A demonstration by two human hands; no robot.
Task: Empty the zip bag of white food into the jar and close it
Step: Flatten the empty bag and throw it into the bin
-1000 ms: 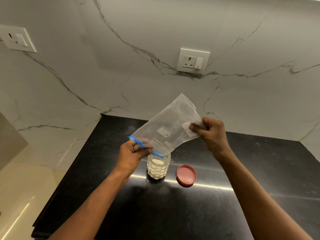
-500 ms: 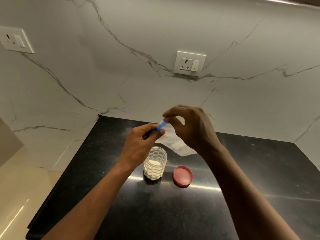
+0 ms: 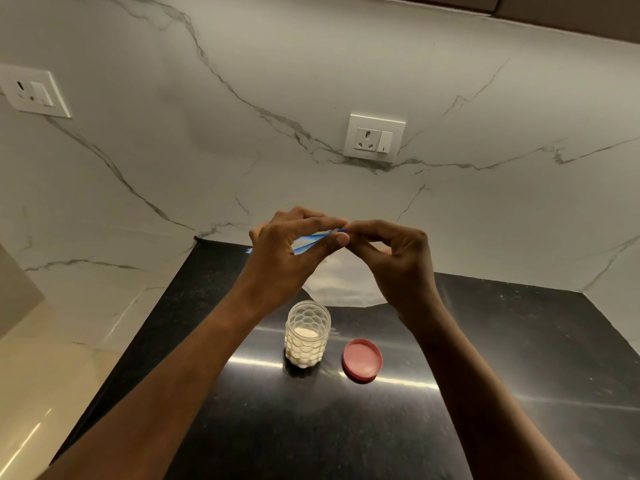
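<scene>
The clear zip bag (image 3: 343, 282) hangs between my hands above the counter, mouth up, looking empty. Its blue zip strip (image 3: 304, 241) runs across the top. My left hand (image 3: 287, 254) pinches the strip from the left, and my right hand (image 3: 391, 258) pinches its right end, fingertips meeting. Below them stands the clear, textured jar (image 3: 307, 334), open and roughly half full of white food. The red lid (image 3: 362, 359) lies flat on the counter just to the jar's right.
The black counter (image 3: 502, 358) ends at a marble wall behind and a left edge dropping to a beige floor (image 3: 41, 368). Two wall sockets (image 3: 374, 137) sit on the marble, one at the far left.
The bag was tilted mouth-down over the jar; it now hangs mouth-up behind my hands. Both hands have come together on the blue zip strip, and my view has tilted slightly upward.
</scene>
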